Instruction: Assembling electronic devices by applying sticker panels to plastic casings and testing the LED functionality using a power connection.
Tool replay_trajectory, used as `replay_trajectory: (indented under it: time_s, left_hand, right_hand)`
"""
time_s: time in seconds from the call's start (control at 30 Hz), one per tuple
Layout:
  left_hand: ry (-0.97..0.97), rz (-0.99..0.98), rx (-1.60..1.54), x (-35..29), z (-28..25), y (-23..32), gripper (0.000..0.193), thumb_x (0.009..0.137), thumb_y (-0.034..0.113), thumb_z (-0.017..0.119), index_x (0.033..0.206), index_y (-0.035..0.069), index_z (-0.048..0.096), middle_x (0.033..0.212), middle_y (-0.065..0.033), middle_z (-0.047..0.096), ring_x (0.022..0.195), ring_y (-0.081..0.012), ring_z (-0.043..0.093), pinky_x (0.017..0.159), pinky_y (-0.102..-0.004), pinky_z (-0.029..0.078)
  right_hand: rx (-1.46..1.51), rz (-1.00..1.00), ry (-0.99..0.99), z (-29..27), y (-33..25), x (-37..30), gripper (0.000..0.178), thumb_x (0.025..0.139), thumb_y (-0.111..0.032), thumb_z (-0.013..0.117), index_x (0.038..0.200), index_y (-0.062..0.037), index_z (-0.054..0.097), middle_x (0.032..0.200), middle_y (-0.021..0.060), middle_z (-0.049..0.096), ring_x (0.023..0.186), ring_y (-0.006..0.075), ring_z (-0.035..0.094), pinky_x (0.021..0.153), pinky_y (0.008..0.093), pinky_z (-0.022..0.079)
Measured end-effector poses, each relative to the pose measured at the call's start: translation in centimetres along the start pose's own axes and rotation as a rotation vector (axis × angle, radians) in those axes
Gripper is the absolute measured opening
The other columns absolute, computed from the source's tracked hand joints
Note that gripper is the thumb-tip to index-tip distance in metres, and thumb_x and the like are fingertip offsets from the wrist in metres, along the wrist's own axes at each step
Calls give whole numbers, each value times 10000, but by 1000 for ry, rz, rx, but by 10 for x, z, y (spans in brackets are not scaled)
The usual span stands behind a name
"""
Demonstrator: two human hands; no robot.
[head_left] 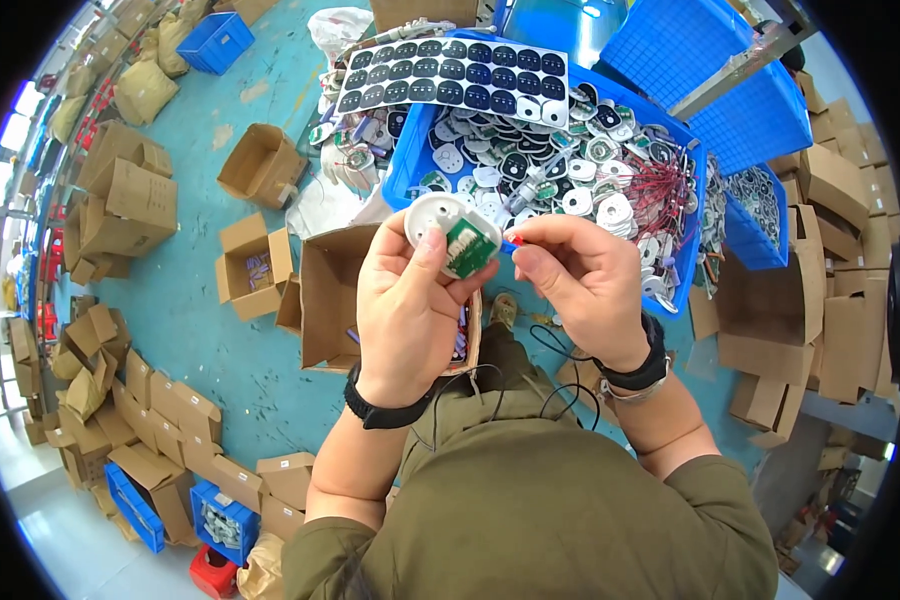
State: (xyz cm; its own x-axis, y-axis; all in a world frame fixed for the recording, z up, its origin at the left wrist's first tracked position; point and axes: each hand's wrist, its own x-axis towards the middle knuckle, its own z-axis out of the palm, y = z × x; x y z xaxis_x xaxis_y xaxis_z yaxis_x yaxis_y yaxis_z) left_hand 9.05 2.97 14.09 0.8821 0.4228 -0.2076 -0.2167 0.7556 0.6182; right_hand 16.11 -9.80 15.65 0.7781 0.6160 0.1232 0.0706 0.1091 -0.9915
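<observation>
Head view: we look down past our olive shirt (560,500) at both hands, raised in front of a large blue bin (396,178).
Left hand: ours (410,300) is clamped on a white disc (432,211), thumb across its face and the fingers behind and below it.
White disc: we hold it up so that, in this view, it covers the near left corner of the blue bin; its face is turned up toward us.
Green board: a green circuit board (467,247) sits on the disc's right side, with pale parts along its middle.
Right hand: ours (585,285) has thumb and forefinger pinched together on a small red-and-blue piece (513,243), just beside the board's right edge; we cannot tell whether the two touch.
Wrists: we wear a black band (385,412) on the left and another on the right, where a silver bracelet (637,390) also shows.
Blue bin: loose white discs and boards (575,170) fill most of it, with red wires (655,190) bunched toward its right edge.
Far left corner: a white sheet of black pads (452,72) lies across the bin's far left corner.
Below the left hand: a cardboard box (328,300) stands near the bin's near left corner, purple cylinders partly visible inside.
</observation>
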Motion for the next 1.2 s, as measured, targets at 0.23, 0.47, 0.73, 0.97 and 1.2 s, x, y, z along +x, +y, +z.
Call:
replay_trajectory:
  time_s: [0.23, 0.47, 0.73, 0.97, 1.2]
  left_hand:
    - [-19, 105, 79, -6, -6, -1, 163, 873, 94, 443, 1023, 34, 462, 947, -95, 570, 844, -187, 582, 732, -372, 499]
    - [-97, 94, 190, -22, -1, 4, 233, 869, 109, 470, 1077, 17, 416, 944, -73, 551, 827, -147, 570, 675, -289, 515]
    - [-272, 261, 520, -33, -5, 15, 478, 777, -49, 538, 1197, -1, 315, 1035, -89, 495, 878, -133, 533, 690, -250, 495]
    - [-269, 299, 637, -48, -2, 24, 444, 777, -53, 522, 1190, 1, 368, 1077, -97, 485, 870, -128, 545, 642, -217, 487]
    - [-407, 789, 1147, -68, -2, 27, 274, 703, -36, 565, 964, 43, 570, 872, -125, 540, 664, -200, 553, 571, -264, 449]
  right_hand:
    - [-456, -357, 39, 9, -3, 2, 150, 701, 25, 629, 845, -14, 610, 746, 63, 564, 616, 146, 553, 546, 240, 435]
    - [-484, -504, 97, 13, -3, -5, 134, 700, 31, 625, 822, -18, 595, 755, 81, 543, 647, 166, 534, 541, 236, 425]
    - [-522, -564, 127, 21, -13, -14, 139, 696, 38, 619, 815, -19, 577, 752, 101, 545, 637, 219, 554, 531, 275, 440]
    - [-599, -648, 92, 22, -31, -28, 110, 731, 37, 572, 826, -5, 537, 737, 122, 520, 642, 274, 529, 555, 312, 423]
    - [-543, -535, -26, 25, -42, -52, 94, 758, 33, 531, 840, -12, 528, 766, 100, 500, 669, 229, 492, 574, 289, 405]
